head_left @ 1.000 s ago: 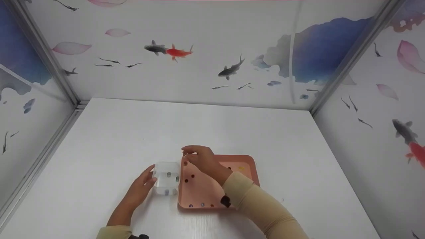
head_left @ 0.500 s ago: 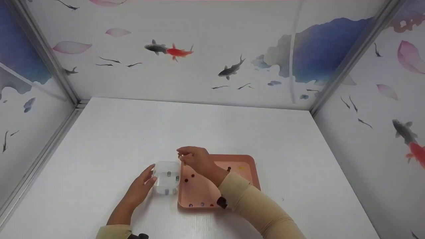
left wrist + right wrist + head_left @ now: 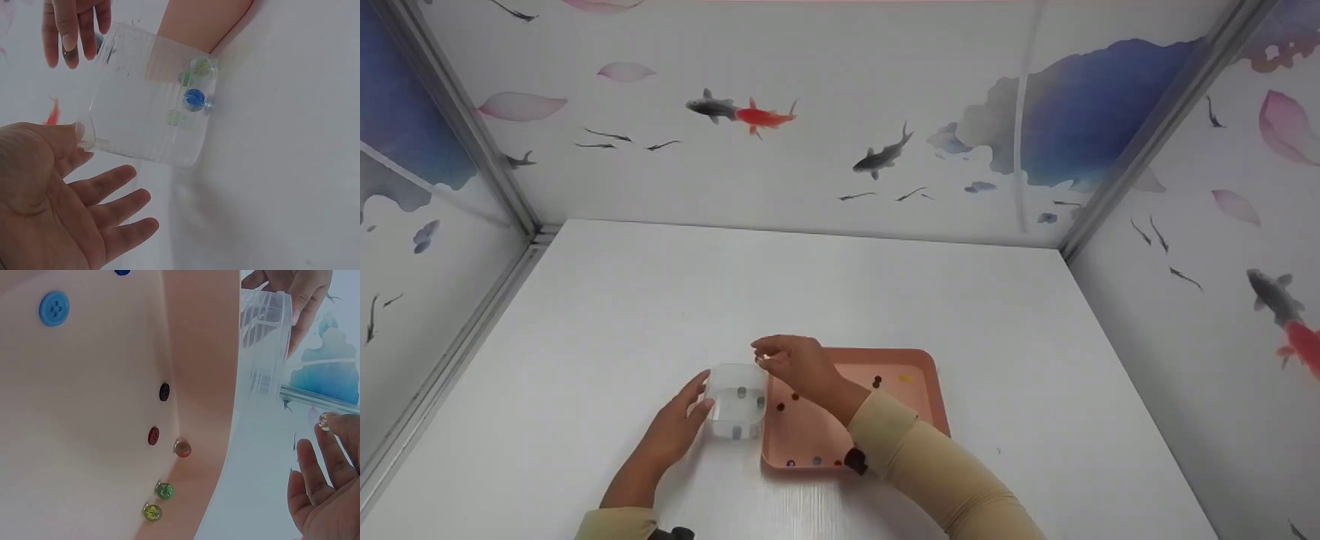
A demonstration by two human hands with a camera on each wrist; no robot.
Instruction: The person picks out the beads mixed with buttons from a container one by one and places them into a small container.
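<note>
My left hand (image 3: 679,420) holds the left side of a clear plastic box (image 3: 132,101), its thumb at the rim and the other fingers spread outside. Inside lie a blue marble (image 3: 194,99) and several greenish ones near the bottom. With thumb and index finger, my right hand (image 3: 799,367) pinches a clear marble (image 3: 324,421) with orange in it, close to the box's far right corner. Beside the box stands a pink tray (image 3: 930,367). In it are a light blue button (image 3: 54,308), a black button (image 3: 164,391), a red button (image 3: 153,435) and several marbles, such as a green marble (image 3: 165,490).
A yellow piece (image 3: 905,379) and some dark buttons (image 3: 877,382) lie in the right part of the tray. White table (image 3: 810,292) surrounds tray and box. Fish-painted walls (image 3: 810,172) rise at the back and both sides.
My right hand has moved left and slightly nearer, from over the tray's far left corner to the box's rim, carrying the marble. The left hand and the box stay put.
</note>
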